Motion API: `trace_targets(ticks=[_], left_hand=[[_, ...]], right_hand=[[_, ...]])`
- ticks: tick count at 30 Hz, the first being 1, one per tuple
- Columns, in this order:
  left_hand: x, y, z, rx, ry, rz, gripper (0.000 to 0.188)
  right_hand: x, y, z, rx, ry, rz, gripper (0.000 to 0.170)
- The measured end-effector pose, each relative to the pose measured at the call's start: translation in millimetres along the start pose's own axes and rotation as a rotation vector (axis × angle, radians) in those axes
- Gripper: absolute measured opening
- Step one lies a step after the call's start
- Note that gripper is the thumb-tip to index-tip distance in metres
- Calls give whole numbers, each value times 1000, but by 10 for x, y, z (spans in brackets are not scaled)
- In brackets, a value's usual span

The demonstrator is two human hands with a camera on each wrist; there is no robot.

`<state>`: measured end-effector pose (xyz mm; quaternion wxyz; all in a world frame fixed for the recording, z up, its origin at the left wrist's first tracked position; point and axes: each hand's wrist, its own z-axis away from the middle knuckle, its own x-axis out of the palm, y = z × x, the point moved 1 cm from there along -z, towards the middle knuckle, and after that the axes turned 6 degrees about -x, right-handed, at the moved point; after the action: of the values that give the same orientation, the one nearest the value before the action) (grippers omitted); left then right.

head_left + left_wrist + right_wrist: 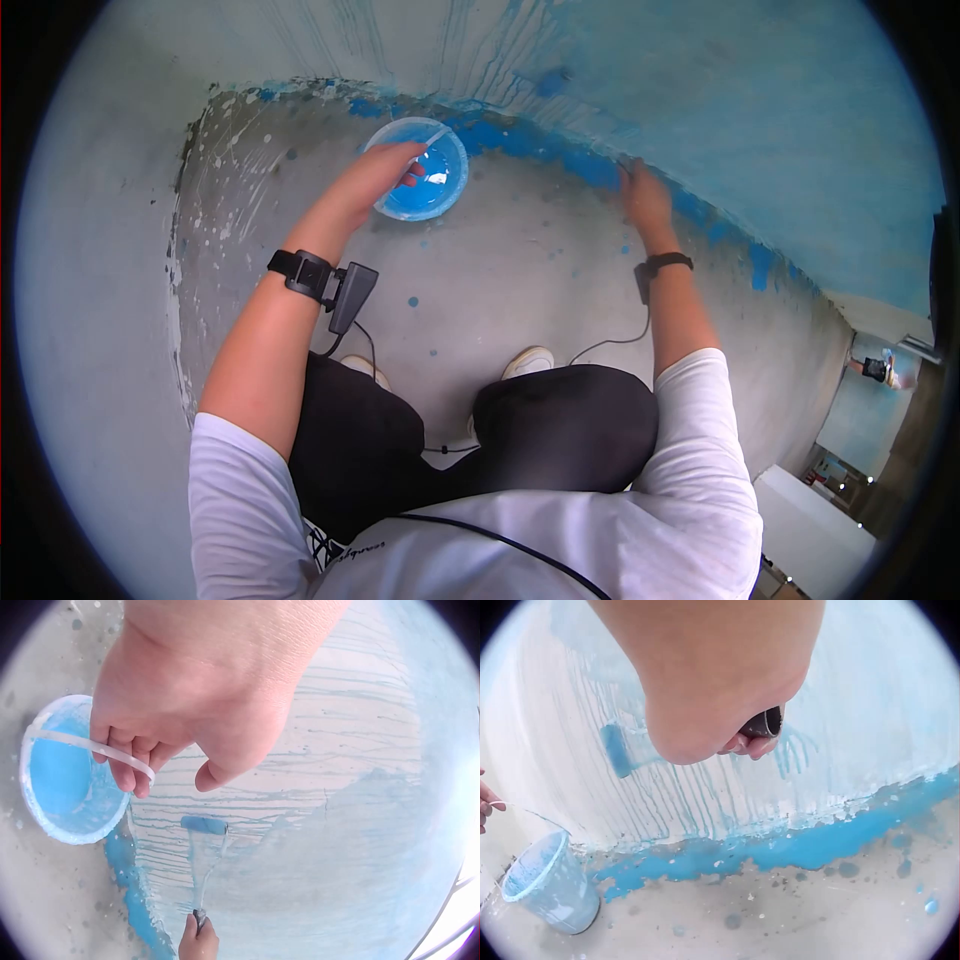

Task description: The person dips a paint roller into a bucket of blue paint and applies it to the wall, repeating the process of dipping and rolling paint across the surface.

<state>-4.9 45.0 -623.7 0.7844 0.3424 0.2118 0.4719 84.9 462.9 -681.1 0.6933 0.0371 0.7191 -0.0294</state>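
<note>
Grey floor, paint-streaked wall. Right hand grips roller by handle, long axis along wall, head toward bucket. Bucket near floor's wall edge; left hand nearer, fingers curled round bucket handle.

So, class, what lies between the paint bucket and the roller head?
Mostly drip-streaked wall lies between the bucket and roller head, as the left wrist view shows.

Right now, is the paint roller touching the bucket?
Apart. The left wrist view shows it: a strip of drip-streaked wall is visible between the paint roller and the bucket.
</note>
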Motion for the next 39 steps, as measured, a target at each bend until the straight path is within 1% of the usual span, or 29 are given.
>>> trace_targets(ticks=[3,4,5,7,9,11,13,15,16,18,19,21,23,25,30,31,35,37,39], left_hand=[[10,-28,-45,-24,17,11,38],[-23,-20,-50,-21,30,12,38],[-24,-34,-51,-17,17,2,38],[-28,-53,-54,-15,0,-3,37],[-57,-53,-85,-52,-52,-15,42],[-62,-73,-108,-46,-53,-16,42],[-76,-85,-110,-42,-53,-23,42],[-67,-93,-101,-34,-39,-27,41],[-45,-93,-87,-38,-46,-32,41],[-28,-63,-52,-12,-15,-10,36],[-13,-63,-50,-15,-24,-15,36],[-15,-40,-60,-26,-6,-4,36],[12,14,-7,-25,-5,-4,36],[0,36,15,-23,0,-4,36],[1,44,7,-39,-9,-34,35],[-4,32,-7,-42,-7,-34,35],[-12,-28,-52,-33,-17,4,35],[-5,-23,-45,-32,-22,3,35],[10,19,-14,-28,-26,-17,33]], right_hand=[[65,620,345,57,-9,77,33],[86,757,461,86,-25,79,32],[51,780,547,81,-30,75,32],[-37,859,665,269,-140,43,33],[0,829,687,268,-151,64,32],[42,703,623,264,-158,79,32],[133,512,425,126,-72,73,30],[165,227,123,-17,-76,36,31],[160,54,-29,-50,-60,28,32],[122,-265,-303,-116,-48,28,33],[108,-349,-350,-146,-56,36,33],[121,-385,-342,-124,-75,38,33],[143,-323,-322,-116,-89,35,33],[160,6,-140,-66,-68,55,34],[100,918,481,150,-132,144,34],[68,980,566,201,-145,161,33],[106,1043,719,255,-137,182,32],[248,909,598,180,-132,151,31],[296,555,311,35,-102,63,31]])
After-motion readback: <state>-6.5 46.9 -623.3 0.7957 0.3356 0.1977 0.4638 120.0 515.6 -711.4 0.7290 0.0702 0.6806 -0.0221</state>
